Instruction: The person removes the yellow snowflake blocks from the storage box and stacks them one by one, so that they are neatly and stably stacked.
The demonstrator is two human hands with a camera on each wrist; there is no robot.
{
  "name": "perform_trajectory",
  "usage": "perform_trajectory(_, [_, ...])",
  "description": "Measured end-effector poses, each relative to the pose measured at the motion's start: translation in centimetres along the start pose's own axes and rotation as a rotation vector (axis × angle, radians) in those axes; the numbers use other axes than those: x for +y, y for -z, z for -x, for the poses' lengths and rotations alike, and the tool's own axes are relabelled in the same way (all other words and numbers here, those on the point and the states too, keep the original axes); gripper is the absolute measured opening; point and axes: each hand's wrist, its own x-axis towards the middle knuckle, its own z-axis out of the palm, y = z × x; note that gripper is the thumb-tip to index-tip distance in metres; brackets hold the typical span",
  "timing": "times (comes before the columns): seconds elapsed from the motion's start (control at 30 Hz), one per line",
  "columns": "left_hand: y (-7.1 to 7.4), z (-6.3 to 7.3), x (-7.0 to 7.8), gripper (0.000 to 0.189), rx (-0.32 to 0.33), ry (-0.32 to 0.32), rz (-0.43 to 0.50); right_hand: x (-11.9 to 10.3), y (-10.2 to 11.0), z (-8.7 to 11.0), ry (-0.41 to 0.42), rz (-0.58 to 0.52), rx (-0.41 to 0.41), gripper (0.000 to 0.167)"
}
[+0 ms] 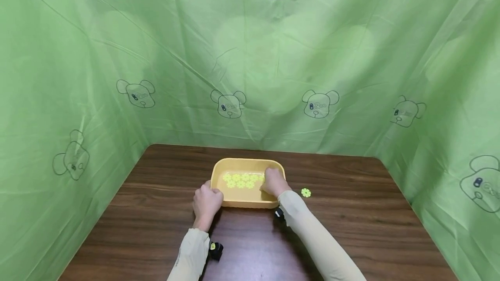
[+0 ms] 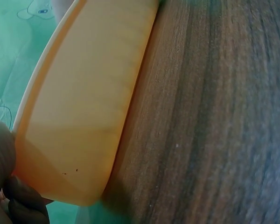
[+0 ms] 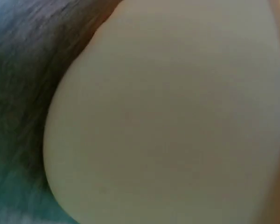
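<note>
A yellow-orange rectangular tray (image 1: 244, 204) sits on the table, several yellow flower-shaped pieces (image 1: 241, 184) laid in rows on its floor. At its left front corner my left hand (image 1: 207, 205) grips the rim; the left wrist view shows curled fingers (image 2: 25, 200) at the end of the tray wall (image 2: 84, 102). My right hand (image 1: 274, 182) reaches down inside the right end, beside the last pieces of the rows. Its fingertips are hidden, so I cannot tell whether they pinch a piece. In the right wrist view the tray's outer wall (image 3: 168, 112) fills most of the picture.
One more yellow-green flower piece (image 1: 306, 192) lies on the dark wooden table (image 1: 164, 185), right of the tray. Green printed curtains (image 1: 273, 64) hang behind the table and along both sides. A small black device (image 1: 215, 250) is strapped at the left wrist.
</note>
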Motion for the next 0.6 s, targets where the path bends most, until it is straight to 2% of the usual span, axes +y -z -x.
perform_trajectory(0.2, [0.05, 0.03, 0.21, 0.034, 0.007, -0.008, 0.003, -0.17, -0.01, -0.27, -0.041, 0.034, -0.063, 0.034])
perform_trajectory(0.37, [0.01, 0.06, 0.34, 0.034, 0.005, -0.003, 0.0, 0.02, -0.21, -0.32, -0.065, 0.011, -0.064, 0.034])
perform_trajectory(0.5, [-0.01, 0.06, 0.24, 0.036, -0.003, -0.003, -0.001, 0.19, -0.43, -0.05, -0.026, -0.039, -0.033, 0.044])
perform_trajectory(0.6, [0.02, 0.1, 0.13, 0.037, -0.007, -0.001, 0.0, 0.2, -0.5, 0.23, 0.025, -0.061, 0.002, 0.041])
